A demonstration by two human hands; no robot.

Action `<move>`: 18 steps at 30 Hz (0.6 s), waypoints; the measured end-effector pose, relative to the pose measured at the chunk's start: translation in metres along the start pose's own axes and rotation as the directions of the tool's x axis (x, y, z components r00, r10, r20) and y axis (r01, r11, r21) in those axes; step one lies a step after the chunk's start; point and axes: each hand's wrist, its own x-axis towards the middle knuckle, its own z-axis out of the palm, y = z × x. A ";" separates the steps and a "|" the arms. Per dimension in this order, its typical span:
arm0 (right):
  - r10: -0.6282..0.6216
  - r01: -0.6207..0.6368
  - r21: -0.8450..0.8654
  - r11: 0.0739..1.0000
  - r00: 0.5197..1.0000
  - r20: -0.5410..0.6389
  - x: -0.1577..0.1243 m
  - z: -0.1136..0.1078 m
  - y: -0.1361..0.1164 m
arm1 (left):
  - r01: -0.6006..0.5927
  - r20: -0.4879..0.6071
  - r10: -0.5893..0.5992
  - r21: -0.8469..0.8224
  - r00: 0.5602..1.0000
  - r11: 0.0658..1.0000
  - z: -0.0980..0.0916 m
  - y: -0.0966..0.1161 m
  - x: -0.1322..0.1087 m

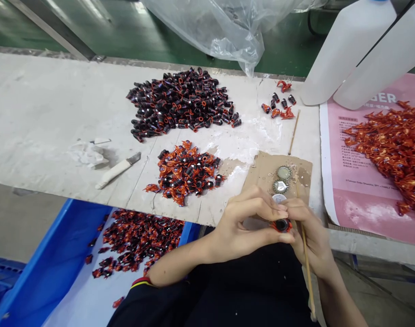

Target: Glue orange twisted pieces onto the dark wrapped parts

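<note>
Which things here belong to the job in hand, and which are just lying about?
Job in hand:
left hand, right hand, black-and-orange piece, stick, black pile, orange pile

Lying about:
knife, rag, plastic bag, white jugs

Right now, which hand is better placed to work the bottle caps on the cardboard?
Probably the right hand. It holds a thin wooden stick whose upper end reaches beside the bottle caps on the cardboard. The left hand is occupied, its fingers pinching a black-and-orange piece.
</note>
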 end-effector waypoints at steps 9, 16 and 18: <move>0.019 -0.020 0.050 0.999 1.000 0.025 0.001 0.001 -0.001 | -0.088 -0.003 0.089 0.150 0.996 0.985 -0.001 0.005 0.002; 0.019 -0.020 0.088 0.996 1.000 0.007 0.000 0.005 0.000 | -0.031 -0.041 0.036 0.124 0.999 0.992 0.001 0.008 0.004; 0.013 -0.013 0.082 0.997 1.000 -0.001 0.000 0.005 -0.001 | -0.027 -0.032 0.031 0.115 0.999 0.993 0.000 0.008 0.003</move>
